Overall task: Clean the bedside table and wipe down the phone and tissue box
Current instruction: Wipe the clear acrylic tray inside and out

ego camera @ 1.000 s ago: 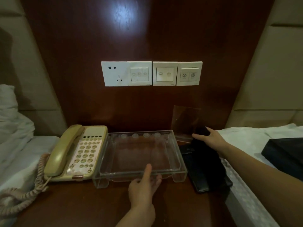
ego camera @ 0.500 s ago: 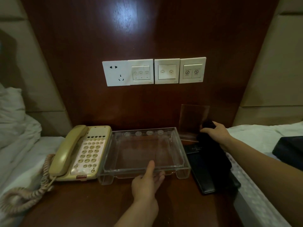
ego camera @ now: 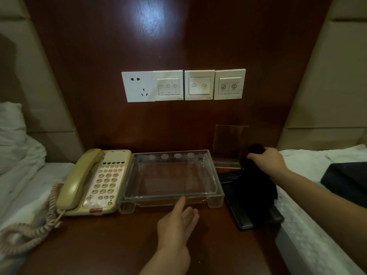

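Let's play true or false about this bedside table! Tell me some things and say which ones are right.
1. The phone sits left of the clear tray. True.
2. The clear tray is full of tissues. False: it holds nothing.
3. The right hand grips a dark cloth. True.
4. The left hand is lifting the handset. False: its fingers are straight, at the tray's front edge.
5. Four white wall plates hang above the table. True.

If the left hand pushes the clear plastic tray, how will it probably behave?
The clear plastic tray looks rigid, so it should move as one piece. It appears empty and thin-walled, so probably light. It stands on small feet on the polished bedside table, so it may slide easily toward the phone.
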`<action>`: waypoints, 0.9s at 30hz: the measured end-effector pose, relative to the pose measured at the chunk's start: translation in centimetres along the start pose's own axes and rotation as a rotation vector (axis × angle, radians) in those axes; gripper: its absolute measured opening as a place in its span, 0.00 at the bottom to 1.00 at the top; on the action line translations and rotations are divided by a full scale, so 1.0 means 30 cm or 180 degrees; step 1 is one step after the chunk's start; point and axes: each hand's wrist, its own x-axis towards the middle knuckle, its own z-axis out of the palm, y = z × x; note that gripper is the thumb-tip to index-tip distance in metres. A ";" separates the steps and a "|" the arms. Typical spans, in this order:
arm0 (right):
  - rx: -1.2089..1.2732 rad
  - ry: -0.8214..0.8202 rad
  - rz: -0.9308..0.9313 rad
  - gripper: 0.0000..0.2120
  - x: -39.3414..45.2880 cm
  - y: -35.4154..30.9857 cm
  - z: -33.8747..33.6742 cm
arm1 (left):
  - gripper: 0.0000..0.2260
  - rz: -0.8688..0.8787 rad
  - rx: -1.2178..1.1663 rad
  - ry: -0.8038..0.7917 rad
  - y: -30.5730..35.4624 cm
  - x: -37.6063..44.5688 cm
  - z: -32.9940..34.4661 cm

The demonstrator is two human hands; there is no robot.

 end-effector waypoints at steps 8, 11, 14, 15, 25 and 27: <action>-0.1561 -0.0864 0.0388 0.13 -0.203 0.037 -0.043 | 0.20 0.0221 0.0327 -0.0158 -0.006 -0.017 -0.030; -0.1012 -0.0682 0.0508 0.13 -0.249 0.059 -0.033 | 0.21 0.0199 0.0439 -0.0262 -0.012 -0.015 -0.055; -0.0859 -0.0406 0.0342 0.13 -0.298 0.058 -0.038 | 0.17 0.0200 0.0610 -0.0387 -0.025 -0.048 -0.076; -0.0888 -0.0303 0.0146 0.13 -0.319 0.052 -0.039 | 0.17 0.0219 0.0684 -0.0458 -0.031 -0.063 -0.085; 0.1534 -0.1645 -0.0126 0.16 -0.755 -0.146 0.021 | 0.09 0.0490 0.1660 -0.1756 -0.080 -0.217 -0.115; 0.1171 -0.1500 -0.0408 0.17 -0.790 -0.125 0.051 | 0.09 0.0856 0.1747 -0.1385 -0.071 -0.215 -0.168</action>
